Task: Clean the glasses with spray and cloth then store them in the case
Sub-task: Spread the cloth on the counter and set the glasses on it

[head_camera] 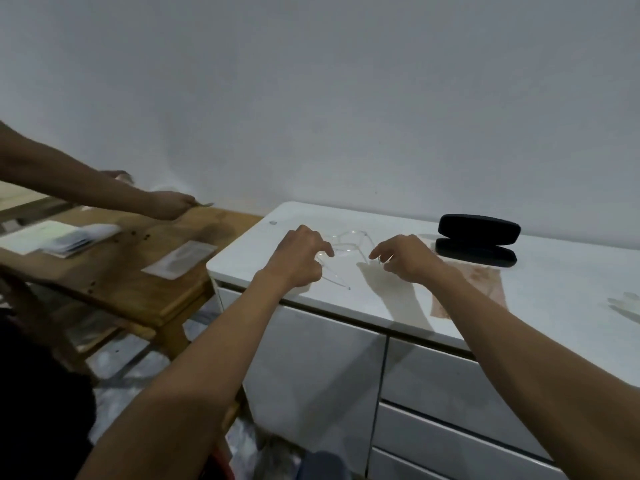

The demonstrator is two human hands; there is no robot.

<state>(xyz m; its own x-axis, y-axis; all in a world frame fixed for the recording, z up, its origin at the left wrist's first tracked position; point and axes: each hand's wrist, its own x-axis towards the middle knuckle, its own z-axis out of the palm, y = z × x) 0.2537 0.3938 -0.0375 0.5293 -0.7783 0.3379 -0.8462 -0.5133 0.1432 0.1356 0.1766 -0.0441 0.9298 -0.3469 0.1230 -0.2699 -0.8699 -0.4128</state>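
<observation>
Clear-framed glasses (pixel 349 239) lie on the white cabinet top (pixel 554 289), lenses pointing away from me. My left hand (pixel 299 256) pinches the frame at its left side, and one thin temple runs out below that hand toward the front edge. On the other side, the fingers of my right hand (pixel 405 258) close on the tip of the right temple. A black glasses case (pixel 478 242) stands open just right of my right hand. A pinkish cloth (pixel 485 284) lies flat in front of the case, partly under my right forearm. No spray bottle is visible.
A wooden table (pixel 131 271) with papers stands to the left, lower than the cabinet. Another person's arm (pixel 104 195) reaches over it. A pale translucent item (pixel 627 303) lies at the cabinet's right edge. A small speck (pixel 273 222) sits at the back left corner.
</observation>
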